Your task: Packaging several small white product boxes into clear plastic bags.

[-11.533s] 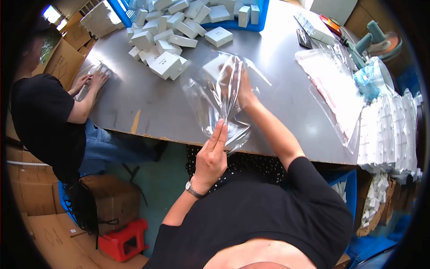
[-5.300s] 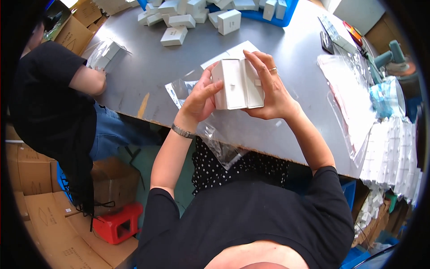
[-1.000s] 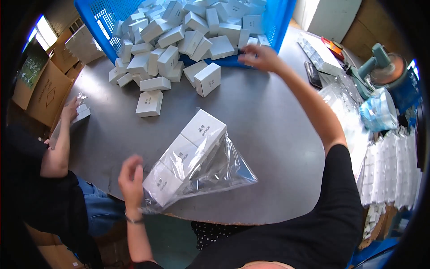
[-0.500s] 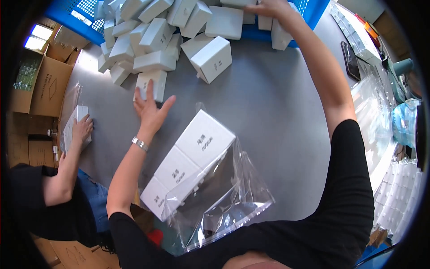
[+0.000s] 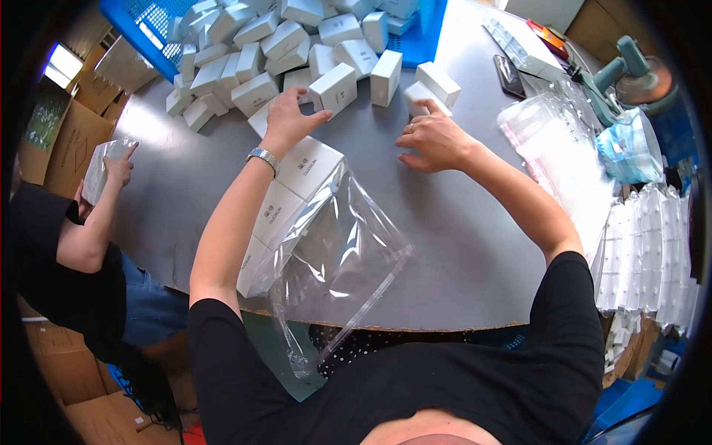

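My left hand (image 5: pixel 288 119) reaches over the grey table (image 5: pixel 460 245), fingers spread, its tips right by a loose white box (image 5: pixel 334 87). My right hand (image 5: pixel 437 141) rests on the table with nothing in it, just below another white box (image 5: pixel 421 96). Between my arms lies a clear plastic bag (image 5: pixel 348 259) whose open end hangs over the table's near edge. A row of white boxes (image 5: pixel 293 189) sits inside the bag, partly under my left forearm.
A heap of white boxes (image 5: pixel 252 52) spills from a blue crate (image 5: pixel 426 41) at the back. Stacked clear bags (image 5: pixel 564 156), a tape dispenser (image 5: pixel 630 70) and a phone (image 5: pixel 512 74) lie at right. A co-worker's hand (image 5: pixel 119 167) holds a bagged box at left, by cardboard cartons (image 5: pixel 63 133).
My right hand has drawn back from the blue crate down to the table. My left hand has shifted right toward the loose boxes. The bagged boxes stay put.
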{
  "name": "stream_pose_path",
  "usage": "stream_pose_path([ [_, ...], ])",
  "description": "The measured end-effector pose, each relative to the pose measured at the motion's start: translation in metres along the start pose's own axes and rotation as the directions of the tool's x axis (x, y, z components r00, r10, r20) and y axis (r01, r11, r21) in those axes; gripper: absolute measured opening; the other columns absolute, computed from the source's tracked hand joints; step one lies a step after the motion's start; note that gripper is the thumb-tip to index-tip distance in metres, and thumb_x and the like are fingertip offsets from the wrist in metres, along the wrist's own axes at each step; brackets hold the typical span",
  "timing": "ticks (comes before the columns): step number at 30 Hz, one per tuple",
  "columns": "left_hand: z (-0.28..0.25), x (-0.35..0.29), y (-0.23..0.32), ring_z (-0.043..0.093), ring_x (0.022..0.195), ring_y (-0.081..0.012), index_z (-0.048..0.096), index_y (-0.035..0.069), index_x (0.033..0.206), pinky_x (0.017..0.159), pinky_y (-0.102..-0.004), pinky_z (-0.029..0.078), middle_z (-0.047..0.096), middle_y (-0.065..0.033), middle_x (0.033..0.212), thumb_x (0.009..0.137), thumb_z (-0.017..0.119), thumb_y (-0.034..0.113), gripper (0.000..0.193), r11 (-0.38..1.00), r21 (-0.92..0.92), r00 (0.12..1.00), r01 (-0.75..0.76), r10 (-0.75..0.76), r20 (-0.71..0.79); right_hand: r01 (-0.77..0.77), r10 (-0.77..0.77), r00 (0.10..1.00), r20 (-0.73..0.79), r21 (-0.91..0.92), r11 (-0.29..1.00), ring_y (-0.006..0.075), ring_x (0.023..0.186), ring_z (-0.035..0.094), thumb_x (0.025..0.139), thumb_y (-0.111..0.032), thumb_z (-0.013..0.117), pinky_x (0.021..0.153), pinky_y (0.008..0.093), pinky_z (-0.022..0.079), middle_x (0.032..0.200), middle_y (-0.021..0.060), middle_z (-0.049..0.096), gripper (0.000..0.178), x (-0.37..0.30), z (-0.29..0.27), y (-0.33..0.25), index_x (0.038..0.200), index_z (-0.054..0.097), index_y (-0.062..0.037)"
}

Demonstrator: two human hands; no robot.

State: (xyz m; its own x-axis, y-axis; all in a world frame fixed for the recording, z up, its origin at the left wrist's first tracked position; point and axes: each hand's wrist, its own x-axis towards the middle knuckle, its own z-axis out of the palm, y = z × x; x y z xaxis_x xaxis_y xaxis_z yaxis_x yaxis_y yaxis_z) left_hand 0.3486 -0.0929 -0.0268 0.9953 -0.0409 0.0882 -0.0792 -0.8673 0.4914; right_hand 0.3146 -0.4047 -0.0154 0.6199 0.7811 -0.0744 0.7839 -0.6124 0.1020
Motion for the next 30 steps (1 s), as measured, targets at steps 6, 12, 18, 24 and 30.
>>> stream_pose_path([
  [6,0.018,0.021,0.042,0.059,0.115,-0.0332,0.054,-0.001,0.126,0.097,-0.0392,0.048,0.061,-0.0204,0.125,0.070,0.084,0.043,0.076,0.985,-0.161,0.998,-0.053,0.048,-0.037,-0.227,0.321,0.732,-0.601,0.229,0.947,0.0331,0.126,0.053,0.080,-0.051,0.069,0.111,0.0526,0.032,0.124,0.0146,0.065,0.049,-0.024,0.010,0.050,0.112,0.070,-0.0139],
  [12,0.032,0.025,0.046,0.068,0.098,-0.0325,0.060,0.001,0.121,0.090,-0.0376,0.051,0.070,-0.0202,0.103,0.078,0.077,0.035,0.058,0.985,0.125,0.990,-0.120,0.127,-0.052,0.080,-0.027,0.991,-0.134,0.402,0.912,0.0347,0.141,0.035,0.089,-0.048,0.062,0.116,0.0556,0.023,0.143,0.0126,0.052,0.049,-0.047,0.066,0.000,0.128,0.063,-0.0183],
  [18,-0.007,-0.051,0.105,0.062,0.080,-0.0109,0.061,0.007,0.123,0.071,-0.0252,0.051,0.067,-0.0028,0.091,0.094,0.062,0.032,0.039,0.756,-0.634,0.944,0.163,0.068,0.324,-0.407,0.488,0.830,-0.270,0.305,0.861,0.0301,0.136,0.044,0.095,-0.037,0.056,0.114,0.0490,0.029,0.136,0.0119,0.056,0.044,-0.165,0.058,-0.050,0.132,0.059,-0.0135],
  [24,0.034,-0.174,0.167,0.058,0.079,-0.0115,0.054,0.006,0.132,0.074,-0.0279,0.048,0.065,-0.0066,0.095,0.098,0.058,0.026,0.040,0.936,-0.313,0.850,-0.164,0.295,0.436,0.020,0.817,0.557,-0.147,0.986,0.165,0.0243,0.128,0.050,0.095,-0.031,0.053,0.109,0.0374,0.033,0.130,0.0131,0.060,0.040,-0.243,0.059,-0.028,0.131,0.061,-0.0159],
  [30,0.110,-0.225,0.139,0.047,0.118,-0.0391,0.042,-0.002,0.141,0.103,-0.0478,0.039,0.043,-0.0271,0.138,0.085,0.072,0.034,0.073,0.792,0.139,0.804,-0.594,0.585,0.100,-0.508,0.580,0.756,-0.302,0.288,0.812,0.0411,0.141,0.033,0.086,-0.059,0.062,0.116,0.0504,0.028,0.154,0.0217,0.032,0.076,-0.266,0.077,-0.108,0.148,0.042,-0.0200],
])
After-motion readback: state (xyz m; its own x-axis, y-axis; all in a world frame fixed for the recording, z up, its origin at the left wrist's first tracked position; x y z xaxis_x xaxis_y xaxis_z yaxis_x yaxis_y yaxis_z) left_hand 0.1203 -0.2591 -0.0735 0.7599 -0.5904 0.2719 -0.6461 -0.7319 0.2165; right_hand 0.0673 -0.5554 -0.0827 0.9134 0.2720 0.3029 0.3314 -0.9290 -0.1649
